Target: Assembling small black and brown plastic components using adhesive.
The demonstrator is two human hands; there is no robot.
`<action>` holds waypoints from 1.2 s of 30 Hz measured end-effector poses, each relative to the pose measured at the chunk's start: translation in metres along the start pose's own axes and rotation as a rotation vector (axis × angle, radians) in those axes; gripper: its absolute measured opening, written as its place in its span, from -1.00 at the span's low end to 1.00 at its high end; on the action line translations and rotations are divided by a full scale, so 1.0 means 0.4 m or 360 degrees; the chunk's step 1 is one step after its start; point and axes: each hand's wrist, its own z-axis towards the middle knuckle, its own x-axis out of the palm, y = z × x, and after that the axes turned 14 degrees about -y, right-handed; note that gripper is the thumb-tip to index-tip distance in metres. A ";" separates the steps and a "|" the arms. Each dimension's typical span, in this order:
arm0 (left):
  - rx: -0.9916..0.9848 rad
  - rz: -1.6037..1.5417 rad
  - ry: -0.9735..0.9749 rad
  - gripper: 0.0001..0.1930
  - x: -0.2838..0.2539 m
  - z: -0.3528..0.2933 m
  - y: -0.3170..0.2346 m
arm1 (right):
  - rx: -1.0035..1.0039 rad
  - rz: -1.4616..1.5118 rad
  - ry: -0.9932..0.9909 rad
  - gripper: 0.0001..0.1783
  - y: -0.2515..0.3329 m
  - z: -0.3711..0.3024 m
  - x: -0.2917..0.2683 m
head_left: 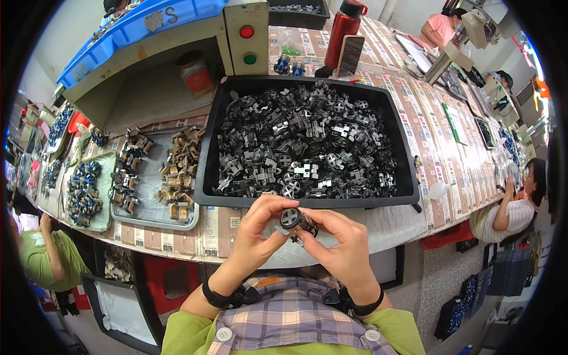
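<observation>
Between both hands, just in front of the near rim of a black tray, is a small black wheeled part (290,219) with a silver cross on its round face. My left hand (258,229) pinches it from the left, thumb and fingers closed on its side. My right hand (342,238) grips it from the right, the thumb below and the index finger near the top. The big black tray (307,202) beyond my hands is heaped with many similar black and silver wheeled parts (302,142). Fingers hide some of the held part's underside.
Left of the black tray, a metal tray (151,220) holds black parts and brown-gold parts; a smaller tray (106,160) has blue-black ones. A beige machine box (245,41) stands behind, under a blue bin (142,29). A red bottle (343,35) and phone (351,54) stand back right. Other people sit around.
</observation>
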 end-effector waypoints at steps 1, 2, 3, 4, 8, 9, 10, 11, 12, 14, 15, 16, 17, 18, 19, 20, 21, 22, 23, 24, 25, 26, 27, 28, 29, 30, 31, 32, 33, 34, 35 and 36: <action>0.0073 0.0085 -0.0035 -0.61 0.001 -0.001 0.000 | -0.0035 -0.0047 -0.0014 -0.68 0.001 0.000 0.000; 0.0073 0.0085 -0.0034 -0.61 0.001 0.000 -0.001 | -0.0070 -0.0094 -0.0029 -0.68 0.002 0.000 -0.001; 0.0117 0.0134 -0.0050 -0.59 0.002 0.001 -0.003 | -0.0070 -0.0095 -0.0030 -0.68 0.002 0.001 -0.001; 0.0161 0.0183 -0.0066 -0.57 0.002 0.001 -0.005 | -0.0128 -0.0123 -0.0057 -0.69 0.002 0.002 -0.001; 0.0171 0.0204 -0.0068 -0.56 -0.001 0.001 -0.009 | -0.0250 -0.0197 -0.0096 -0.71 0.005 0.003 -0.001; 0.0153 0.0187 -0.0056 -0.57 -0.003 0.001 -0.005 | -0.0251 -0.0197 -0.0096 -0.71 0.004 0.002 -0.001; 0.0134 0.0170 -0.0044 -0.57 -0.005 0.000 -0.003 | -0.0285 -0.0238 -0.0099 -0.71 0.002 0.001 -0.001; 0.0135 0.0170 -0.0043 -0.57 -0.005 0.000 -0.003 | -0.0319 -0.0279 -0.0102 -0.71 0.001 0.000 0.000; 0.0114 0.0147 -0.0032 -0.57 -0.006 0.000 -0.002 | -0.0319 -0.0279 -0.0102 -0.71 0.001 0.000 0.000; 0.0093 0.0125 -0.0021 -0.57 -0.005 -0.001 -0.003 | -0.0341 -0.0258 -0.0127 -0.72 0.001 0.000 0.001; 0.0054 0.0090 -0.0026 -0.58 -0.001 -0.001 -0.005 | -0.0342 -0.0258 -0.0127 -0.72 -0.001 0.000 0.001; 0.0015 0.0056 -0.0032 -0.59 0.001 -0.002 -0.007 | -0.0335 -0.0253 -0.0131 -0.72 -0.003 -0.001 0.001; 0.0016 0.0057 -0.0033 -0.59 0.001 -0.001 -0.009 | -0.0329 -0.0248 -0.0134 -0.71 -0.004 -0.001 0.002; 0.0003 0.0082 -0.0030 -0.60 0.001 -0.001 -0.011 | -0.0330 -0.0249 -0.0134 -0.71 -0.004 0.001 0.001; -0.0010 0.0108 -0.0028 -0.61 0.000 0.000 -0.013 | -0.0244 -0.0196 -0.0100 -0.73 -0.004 0.004 0.000; -0.0008 0.0108 -0.0030 -0.61 -0.003 0.001 -0.012 | -0.0158 -0.0141 -0.0066 -0.74 -0.004 0.006 0.000; -0.0006 0.0109 -0.0016 -0.64 -0.004 0.004 -0.010 | -0.0160 -0.0145 -0.0070 -0.74 -0.013 0.004 0.000; -0.0003 0.0109 -0.0003 -0.66 -0.006 0.006 -0.009 | 0.0216 0.0223 0.0001 -0.75 -0.032 0.000 0.003; 0.0000 0.0106 -0.0001 -0.66 -0.005 0.009 -0.009 | 0.0592 0.0591 0.0073 -0.76 -0.048 -0.002 0.004; -0.0125 -0.0068 0.0037 -0.67 -0.007 0.013 -0.009 | 0.0588 0.0594 0.0075 -0.76 -0.060 -0.001 0.004; -0.0250 -0.0243 0.0076 -0.69 -0.009 0.015 -0.009 | 0.0719 0.0852 0.0119 -0.75 -0.070 0.000 0.003; -0.0247 -0.0242 0.0076 -0.69 -0.012 0.016 -0.008 | 0.0848 0.1111 0.0162 -0.74 -0.081 0.001 0.002; -0.0336 -0.0287 0.0120 -0.69 -0.017 0.015 -0.007 | 0.0864 0.1134 0.0199 -0.71 -0.091 -0.001 0.003; -0.0426 -0.0334 0.0165 -0.69 -0.019 0.014 -0.005 | 0.0865 0.1135 0.0199 -0.71 -0.092 -0.003 0.006; -0.0428 -0.0334 0.0165 -0.69 -0.019 0.012 0.001 | 0.0907 0.1164 0.0200 -0.71 -0.093 -0.004 0.010; -0.0464 -0.0369 0.0152 -0.69 -0.017 0.011 0.007 | 0.0948 0.1194 0.0206 -0.70 -0.093 -0.003 0.013; -0.0500 -0.0405 0.0139 -0.69 -0.016 0.009 0.011 | 0.0949 0.1194 0.0210 -0.70 -0.095 -0.003 0.014; -0.0500 -0.0406 0.0136 -0.69 -0.014 0.007 0.010 | 0.0958 0.1181 0.0203 -0.70 -0.096 -0.004 0.014; -0.0556 -0.0434 0.0139 -0.69 -0.013 0.006 0.009 | 0.0967 0.1169 0.0193 -0.70 -0.097 -0.005 0.015; -0.0611 -0.0462 0.0142 -0.70 -0.011 0.006 0.008 | 0.0968 0.1168 0.0194 -0.70 -0.097 -0.006 0.016; -0.0612 -0.0463 0.0141 -0.70 -0.008 0.005 0.007 | 0.0978 0.1184 0.0167 -0.71 -0.095 -0.007 0.017; -0.0628 -0.0483 0.0115 -0.71 -0.004 0.004 0.006 | 0.0988 0.1200 0.0141 -0.72 -0.094 -0.007 0.019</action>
